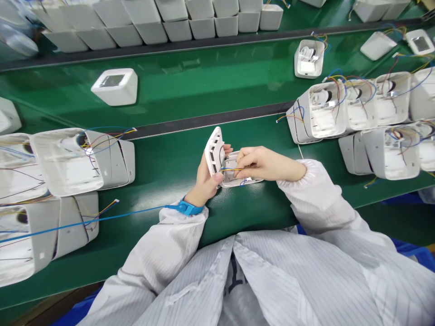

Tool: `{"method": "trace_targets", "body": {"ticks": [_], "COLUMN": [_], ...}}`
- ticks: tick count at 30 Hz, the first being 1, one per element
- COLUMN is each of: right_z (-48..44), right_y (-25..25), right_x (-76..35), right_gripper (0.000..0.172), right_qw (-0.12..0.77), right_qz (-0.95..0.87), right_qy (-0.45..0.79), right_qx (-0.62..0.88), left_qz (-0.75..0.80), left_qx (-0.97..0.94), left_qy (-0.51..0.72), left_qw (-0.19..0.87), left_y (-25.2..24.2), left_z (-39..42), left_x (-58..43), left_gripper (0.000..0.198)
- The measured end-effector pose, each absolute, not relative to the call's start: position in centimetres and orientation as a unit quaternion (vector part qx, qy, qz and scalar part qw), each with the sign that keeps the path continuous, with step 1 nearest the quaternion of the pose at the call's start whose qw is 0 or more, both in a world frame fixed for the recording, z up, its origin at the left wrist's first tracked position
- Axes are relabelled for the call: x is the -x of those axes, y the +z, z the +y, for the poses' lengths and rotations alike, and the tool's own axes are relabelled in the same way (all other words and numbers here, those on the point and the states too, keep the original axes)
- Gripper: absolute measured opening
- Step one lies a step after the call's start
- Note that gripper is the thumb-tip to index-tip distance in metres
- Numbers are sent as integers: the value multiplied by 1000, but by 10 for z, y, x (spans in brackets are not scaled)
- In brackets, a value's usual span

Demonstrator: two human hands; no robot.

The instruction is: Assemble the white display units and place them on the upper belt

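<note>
Sleeves [176, 253] lowest. Left hand [205, 182] clasping housing [214, 151], tilted up seemingly to bare its inside; right hand [265, 164] pinching wires [230, 170] there, low over green bench [163, 167].

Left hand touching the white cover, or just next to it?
Touching. Head view: the left hand wraps the cover, thumb at its lower edge, fingertips showing past it. The right hand pinches the wires.

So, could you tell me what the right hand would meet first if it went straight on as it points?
Most likely the white slotted cover that the left hand holds upright: the right hand points leftwards at it, pinching the coloured wires in between. Depth is unclear.
</note>
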State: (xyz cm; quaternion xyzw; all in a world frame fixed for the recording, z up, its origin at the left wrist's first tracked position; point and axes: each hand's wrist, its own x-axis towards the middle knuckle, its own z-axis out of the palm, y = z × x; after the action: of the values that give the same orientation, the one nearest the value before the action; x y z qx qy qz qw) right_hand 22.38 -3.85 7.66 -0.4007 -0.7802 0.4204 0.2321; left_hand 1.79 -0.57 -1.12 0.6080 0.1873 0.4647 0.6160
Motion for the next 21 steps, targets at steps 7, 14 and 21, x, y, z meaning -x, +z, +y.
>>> {"method": "trace_targets", "body": {"ticks": [7, 14, 21], "right_z": [-33, -31, -36], "right_y": [62, 48, 53], "right_x": [-220, -215, -207], "right_gripper": [16, 21, 23], "right_qw": [223, 149, 89], "right_qz": [-819, -855, -817], "right_qy": [357, 94, 86], "right_qx": [391, 488, 564], "left_qz": [186, 192, 225], "left_qx": [-629, -668, -744], "left_qy": [457, 447, 432], "left_qw": [601, 563, 457], "left_y": [-12, -13, -10], "left_z": [-6, -8, -8], "left_x": [-17, -18, -21], "left_gripper": [72, 80, 95]}}
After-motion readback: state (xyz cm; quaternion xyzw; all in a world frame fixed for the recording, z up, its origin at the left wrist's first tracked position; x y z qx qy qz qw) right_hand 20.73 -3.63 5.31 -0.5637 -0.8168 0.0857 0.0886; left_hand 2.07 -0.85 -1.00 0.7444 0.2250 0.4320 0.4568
